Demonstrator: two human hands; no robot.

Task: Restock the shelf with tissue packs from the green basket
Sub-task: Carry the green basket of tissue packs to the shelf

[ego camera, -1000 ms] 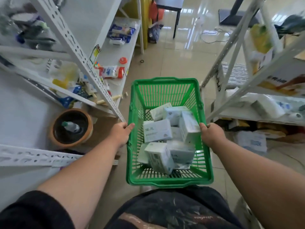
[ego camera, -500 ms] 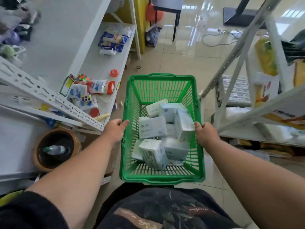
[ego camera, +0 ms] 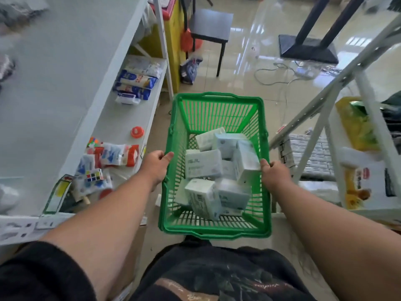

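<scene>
A green basket hangs in front of my waist, held up between both hands. My left hand grips its left rim and my right hand grips its right rim. Several white and pale blue tissue packs lie jumbled in its near half; its far half holds nothing. A white shelf runs along my left, a little below the basket's rim, with packets at its near and far ends.
Small packets and puzzle cubes crowd the shelf's near end, an orange lid sits mid-shelf, blue packs farther back. A white metal rack with boxes stands on the right. Ahead are a dark stool, cables and tiled floor.
The basket and both hands have risen past the lower shelf levels. The brown pot on the left has dropped out of sight. The stool ahead has come into view.
</scene>
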